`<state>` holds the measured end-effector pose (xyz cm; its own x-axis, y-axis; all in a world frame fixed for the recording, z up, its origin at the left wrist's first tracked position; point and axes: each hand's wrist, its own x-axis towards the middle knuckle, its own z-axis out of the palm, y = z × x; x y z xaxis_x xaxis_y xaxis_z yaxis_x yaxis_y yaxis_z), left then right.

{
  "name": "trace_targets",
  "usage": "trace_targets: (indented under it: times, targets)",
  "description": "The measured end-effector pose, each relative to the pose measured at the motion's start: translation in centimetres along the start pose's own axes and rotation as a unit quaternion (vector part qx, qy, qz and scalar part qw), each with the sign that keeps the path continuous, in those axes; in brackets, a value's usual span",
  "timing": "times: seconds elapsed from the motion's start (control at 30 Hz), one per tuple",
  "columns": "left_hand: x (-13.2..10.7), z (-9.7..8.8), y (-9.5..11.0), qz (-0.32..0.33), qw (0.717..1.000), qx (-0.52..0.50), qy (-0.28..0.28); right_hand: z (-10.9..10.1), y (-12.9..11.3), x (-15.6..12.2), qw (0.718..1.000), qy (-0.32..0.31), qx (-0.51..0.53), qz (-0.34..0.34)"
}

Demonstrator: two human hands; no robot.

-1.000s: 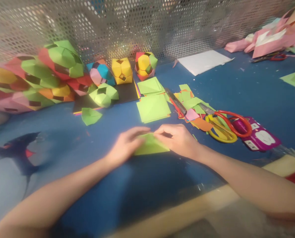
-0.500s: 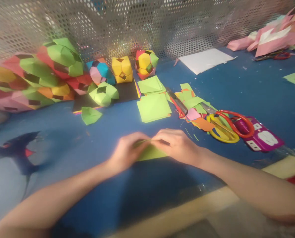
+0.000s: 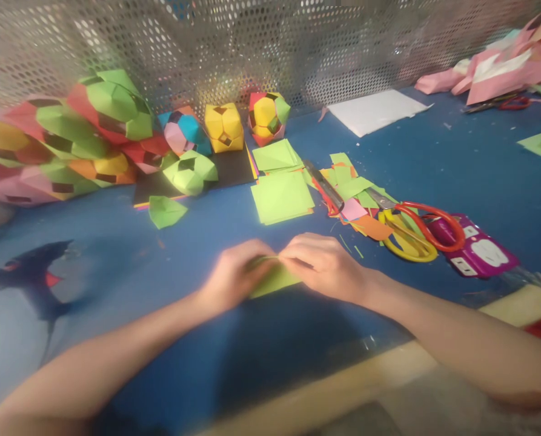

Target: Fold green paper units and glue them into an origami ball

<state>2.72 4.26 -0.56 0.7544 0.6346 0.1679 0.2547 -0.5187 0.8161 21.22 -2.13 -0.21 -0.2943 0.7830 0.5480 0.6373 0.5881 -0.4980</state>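
A green sheet of paper [image 3: 274,282] is held low over the blue table, between both hands. My left hand [image 3: 239,271] pinches its left side, fingers closed. On the other side my right hand [image 3: 321,266] grips the upper right edge, its fingertips meeting the left ones near the top. The fingers cover much of the sheet, so its folds are hard to make out. Just beyond the hands lie two stacks of green paper squares, the nearer stack [image 3: 283,197] and the farther stack [image 3: 277,155].
Scissors [image 3: 415,233] with red and yellow handles lie on paper scraps [image 3: 356,209], beside a utility knife [image 3: 327,188] and a purple pack [image 3: 481,248]. Folded paper balls [image 3: 116,103] pile up at left. A green folded piece [image 3: 166,212] lies nearer. White paper [image 3: 377,112] rests behind.
My right hand has shifted slightly over the green sheet, and less of the sheet's right side shows. Both hands still hold it. Nothing else has visibly moved.
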Motion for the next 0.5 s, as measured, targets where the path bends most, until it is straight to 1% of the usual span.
trace_targets:
  times: [0.17, 0.33, 0.5]
  targets:
    - [-0.08, 0.06, -0.2, 0.011, 1.0, 0.002, 0.006, 0.13, 0.05, 0.05, 1.0, 0.004, -0.016, -0.004]
    - [-0.14, 0.15, 0.11, 0.022, 1.0, 0.008, 0.004, 0.06, -0.25, 0.01, 0.999, 0.006, -0.036, -0.02]
    - [-0.51, 0.24, 0.13, 0.04, 0.999, 0.018, 0.007, 0.04, -0.52, 0.0, 0.999, 0.014, -0.03, -0.037]
